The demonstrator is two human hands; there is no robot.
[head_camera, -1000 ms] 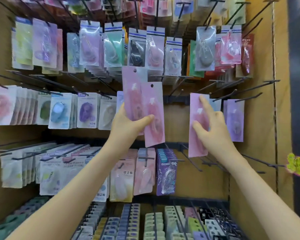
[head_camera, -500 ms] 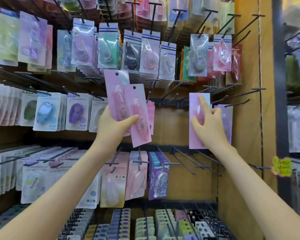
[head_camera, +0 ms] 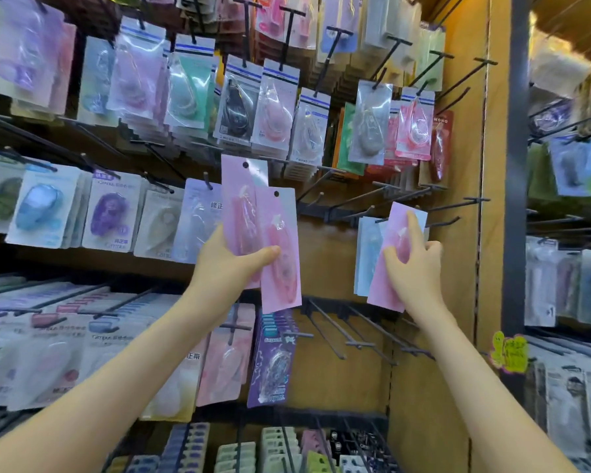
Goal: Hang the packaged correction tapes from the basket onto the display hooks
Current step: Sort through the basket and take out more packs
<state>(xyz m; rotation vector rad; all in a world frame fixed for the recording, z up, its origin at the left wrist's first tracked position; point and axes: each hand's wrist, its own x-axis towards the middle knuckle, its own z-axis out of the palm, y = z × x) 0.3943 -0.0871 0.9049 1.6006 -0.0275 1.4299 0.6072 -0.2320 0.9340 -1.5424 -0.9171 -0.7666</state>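
While left hand (head_camera: pixel 229 264) grips two upright pink packs (head_camera: pixel 282 288) | right hand (head_camera: pixel 413 268) holds tilted pack (head_camera: pixel 384 291), top rightward

Both bare arms reach up and forward from the lower corners of the view. The left forearm (head_camera: pixel 116 387) slants up to the right, with the wrist roughly straight. The left hand (head_camera: pixel 229 268) shows its back to the camera. The left thumb (head_camera: pixel 270 251) lies across the front of two long pink card-backed blister packs (head_camera: pixel 282 281), and its other fingers are hidden behind them. The packs stand upright above the hand, overlapping. The right forearm (head_camera: pixel 485 387) slants up to the left. The right hand (head_camera: pixel 418 273), level with the left and well apart from it, grips a single pink card-backed pack (head_camera: pixel 384 291) that is tilted. The right index finger (head_camera: pixel 414 228) stretches up along the pack's front, the thumb presses lower down, and the remaining fingers curl at the hand's right side.
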